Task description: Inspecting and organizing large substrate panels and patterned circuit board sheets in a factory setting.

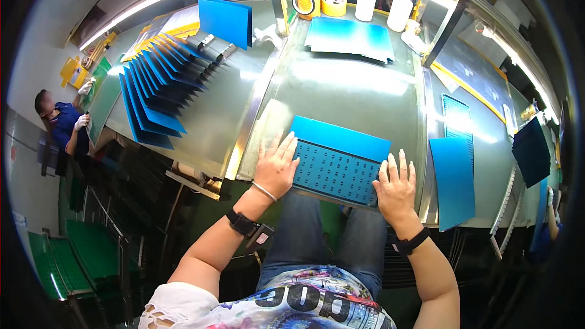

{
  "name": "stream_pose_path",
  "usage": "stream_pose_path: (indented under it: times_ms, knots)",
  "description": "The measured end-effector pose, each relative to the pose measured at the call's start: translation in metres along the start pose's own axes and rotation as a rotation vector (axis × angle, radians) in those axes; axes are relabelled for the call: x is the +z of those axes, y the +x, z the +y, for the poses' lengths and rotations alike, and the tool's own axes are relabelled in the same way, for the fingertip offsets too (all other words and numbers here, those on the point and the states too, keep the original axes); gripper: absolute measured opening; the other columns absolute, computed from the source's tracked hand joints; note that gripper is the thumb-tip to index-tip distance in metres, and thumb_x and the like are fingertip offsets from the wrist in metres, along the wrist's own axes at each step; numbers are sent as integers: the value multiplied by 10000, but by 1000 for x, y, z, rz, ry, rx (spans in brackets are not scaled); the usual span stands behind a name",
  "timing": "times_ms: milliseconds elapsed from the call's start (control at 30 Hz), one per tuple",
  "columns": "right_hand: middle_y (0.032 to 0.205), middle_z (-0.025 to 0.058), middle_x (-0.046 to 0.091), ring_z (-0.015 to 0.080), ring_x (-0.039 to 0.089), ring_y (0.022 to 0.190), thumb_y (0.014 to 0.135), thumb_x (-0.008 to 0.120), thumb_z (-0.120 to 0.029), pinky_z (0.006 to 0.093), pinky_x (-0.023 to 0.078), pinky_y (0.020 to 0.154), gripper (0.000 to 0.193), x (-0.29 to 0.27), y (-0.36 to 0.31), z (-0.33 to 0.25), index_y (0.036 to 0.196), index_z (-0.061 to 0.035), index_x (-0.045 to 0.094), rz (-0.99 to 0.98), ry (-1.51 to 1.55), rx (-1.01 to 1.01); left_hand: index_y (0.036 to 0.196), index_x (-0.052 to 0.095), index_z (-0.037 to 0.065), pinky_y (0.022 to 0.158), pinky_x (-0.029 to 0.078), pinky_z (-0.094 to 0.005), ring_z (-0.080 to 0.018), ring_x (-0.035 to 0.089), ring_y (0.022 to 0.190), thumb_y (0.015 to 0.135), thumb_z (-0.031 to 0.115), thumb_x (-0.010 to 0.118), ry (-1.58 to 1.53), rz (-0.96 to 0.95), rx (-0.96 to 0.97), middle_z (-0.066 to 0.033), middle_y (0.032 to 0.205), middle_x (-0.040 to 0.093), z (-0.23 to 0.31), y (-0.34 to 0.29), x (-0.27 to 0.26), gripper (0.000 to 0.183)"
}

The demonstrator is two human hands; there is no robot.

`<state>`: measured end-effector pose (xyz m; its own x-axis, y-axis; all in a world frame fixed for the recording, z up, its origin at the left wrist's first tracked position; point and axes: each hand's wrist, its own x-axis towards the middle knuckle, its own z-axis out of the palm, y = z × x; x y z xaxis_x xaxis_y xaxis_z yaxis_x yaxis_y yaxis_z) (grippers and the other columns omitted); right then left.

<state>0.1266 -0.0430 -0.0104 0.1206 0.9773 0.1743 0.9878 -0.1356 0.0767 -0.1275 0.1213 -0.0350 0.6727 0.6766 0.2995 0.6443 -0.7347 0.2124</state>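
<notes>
Where it lies: As it sits at the counter's (341, 94) near edge, the flat blue perforated plastic sheet (335, 171) rests on a plain blue sheet (341, 137).
Doing it well: press evenly at both ends, I judge, keeping edges square.
Left hand (275, 167): fingers spread flat, touching the sheet's left edge, gripping nothing.
Right hand (396, 187): fingers splayed flat on its right corner.
Beyond: blue sheet stack (350, 37).

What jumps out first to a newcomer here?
Both hands, the left hand and the right hand, lie flat on either side of a blue perforated panel at the near table edge. To the left, a rack of upright blue sheets fans out; a flat stack of blue sheets lies farther back.
</notes>
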Motion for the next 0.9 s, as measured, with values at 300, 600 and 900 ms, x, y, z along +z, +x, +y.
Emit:
stream_pose_path:
  times_ms: [300,600,900]
  knots:
    - [1463,103,312,368,214,1364,883,505,-334,540,185,1079,569,1,-18,1,1338,-4,414,43,135,65,1394,278,-27,1093,116,-547,-311,225,1371,900,370,450,52,-56,-129,-180,1470,255,22,-4,14,657]
    - [1437,158,331,386,233,1353,764,653,-370,541,182,1082,710,-27,-76,-27,1309,19,417,-80,353,17,1402,259,-35,1101,70,-548,-313,158,1393,901,394,445,98,-82,-143,-166,1489,220,20,-10,10,685]
    - [1324,57,480,310,345,1301,593,768,-166,556,212,1078,600,-21,-77,-12,1167,-183,594,115,373,-43,1351,387,-19,1090,78,-562,-323,215,1382,818,589,500,24,-75,196,-184,1434,341,38,-30,-10,816]
